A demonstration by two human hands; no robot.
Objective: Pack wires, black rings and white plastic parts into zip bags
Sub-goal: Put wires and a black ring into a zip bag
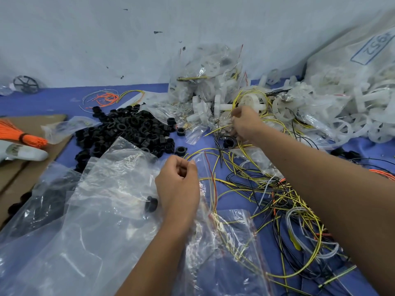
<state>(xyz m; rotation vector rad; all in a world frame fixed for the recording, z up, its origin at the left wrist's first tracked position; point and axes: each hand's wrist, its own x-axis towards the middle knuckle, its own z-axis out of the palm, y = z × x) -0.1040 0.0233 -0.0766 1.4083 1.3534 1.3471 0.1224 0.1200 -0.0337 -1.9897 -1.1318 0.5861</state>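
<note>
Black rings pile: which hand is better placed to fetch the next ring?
Probably left. The left hand hovers right beside the black rings pile; the right hand is stretched out among the white plastic parts.

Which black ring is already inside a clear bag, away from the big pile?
The lone black ring lying inside the clear bag, just left of the left hand. The other rings sit loose in the pile farther back.

I count two bare hands, my left hand (178, 184) and my right hand (245, 122). One heap of small black plastic rings (128, 131), too many to number. One single black ring (151, 204) under clear film. One bound bundle of orange wires (23, 135). One black spoked wheel (26, 84). Yellow wires (277, 201) and white plastic spool parts (320, 107): uncountable tangles.
</note>
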